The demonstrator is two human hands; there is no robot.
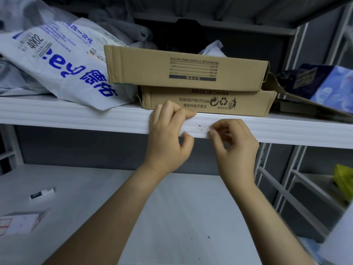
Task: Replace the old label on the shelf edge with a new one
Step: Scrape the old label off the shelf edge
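Note:
The white shelf edge [95, 119] runs across the middle of the view. A few reddish and dark specks of old label residue [201, 127] cling to it between my hands. My left hand [168, 138] grips the edge just left of the specks, with its fingers curled over the top and the thumb underneath. My right hand [233, 144] is just right of the specks with its fingers curled. Its thumb and forefinger pinch a small whitish label scrap [211, 129] against the edge, and the scrap is blurred.
Two flat cardboard boxes [191, 77] are stacked on the shelf right behind my hands. A white printed bag [57, 60] lies to their left, a blue box [324, 83] to their right. On the lower shelf lie a red-bordered label sheet [17, 223] and a small black-and-white item [42, 193].

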